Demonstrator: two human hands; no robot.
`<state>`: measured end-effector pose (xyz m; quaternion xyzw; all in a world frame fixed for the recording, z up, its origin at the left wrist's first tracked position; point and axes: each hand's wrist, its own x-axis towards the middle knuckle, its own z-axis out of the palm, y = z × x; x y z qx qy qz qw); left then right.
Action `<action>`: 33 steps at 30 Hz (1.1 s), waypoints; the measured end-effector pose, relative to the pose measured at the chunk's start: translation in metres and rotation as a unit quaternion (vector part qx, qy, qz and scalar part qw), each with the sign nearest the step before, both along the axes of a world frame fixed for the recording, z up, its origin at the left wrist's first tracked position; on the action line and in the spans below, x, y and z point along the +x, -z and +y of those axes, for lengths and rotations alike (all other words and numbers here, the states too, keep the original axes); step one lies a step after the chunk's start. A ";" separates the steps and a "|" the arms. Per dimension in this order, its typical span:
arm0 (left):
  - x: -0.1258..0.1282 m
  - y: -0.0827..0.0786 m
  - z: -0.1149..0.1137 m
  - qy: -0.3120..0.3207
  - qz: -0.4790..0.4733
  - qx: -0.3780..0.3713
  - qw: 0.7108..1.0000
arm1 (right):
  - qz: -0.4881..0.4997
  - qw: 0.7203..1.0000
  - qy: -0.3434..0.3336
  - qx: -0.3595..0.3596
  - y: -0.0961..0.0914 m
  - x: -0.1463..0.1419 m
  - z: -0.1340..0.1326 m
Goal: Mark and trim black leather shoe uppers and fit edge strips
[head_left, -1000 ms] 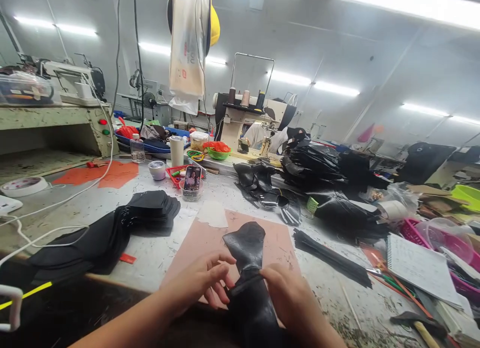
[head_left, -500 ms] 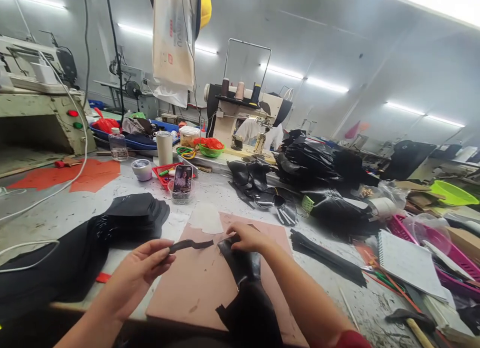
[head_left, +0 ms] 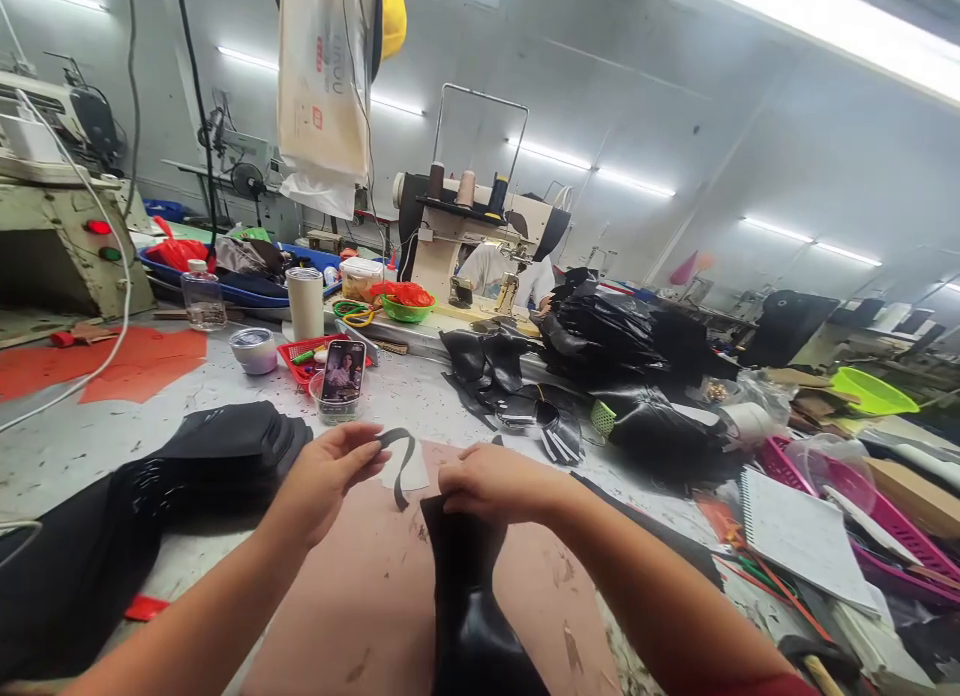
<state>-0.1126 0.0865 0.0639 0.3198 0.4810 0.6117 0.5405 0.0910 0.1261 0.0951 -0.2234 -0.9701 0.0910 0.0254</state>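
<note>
My left hand pinches a thin dark strip that curls down from my fingertips above the brown board. My right hand grips the far end of a black leather piece that lies along the board toward me. The two hands are a short way apart, with the strip between them.
A stack of black cut pieces lies to the left. A phone stands in a clear cup behind the board. Black leather heaps, a notebook and pink baskets crowd the right. A sewing machine stands behind.
My left hand has pulled the thin strip away from the leather piece and lifted it. My right hand moved from the near part to the far end of the piece.
</note>
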 end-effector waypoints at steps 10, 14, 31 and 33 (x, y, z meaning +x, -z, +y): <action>0.078 0.041 -0.035 0.207 0.116 -0.014 0.971 | 0.088 0.964 0.100 -0.231 0.019 0.022 -0.071; 0.081 0.052 -0.053 0.252 0.109 -0.036 0.961 | 0.139 0.960 0.171 -0.174 0.050 0.035 -0.096; 0.075 0.024 -0.069 0.328 0.107 -0.069 0.936 | 0.234 0.940 0.207 -0.137 0.033 0.068 -0.122; 0.075 0.019 -0.070 0.323 0.121 -0.072 0.936 | 0.239 0.938 0.207 -0.144 0.030 0.067 -0.122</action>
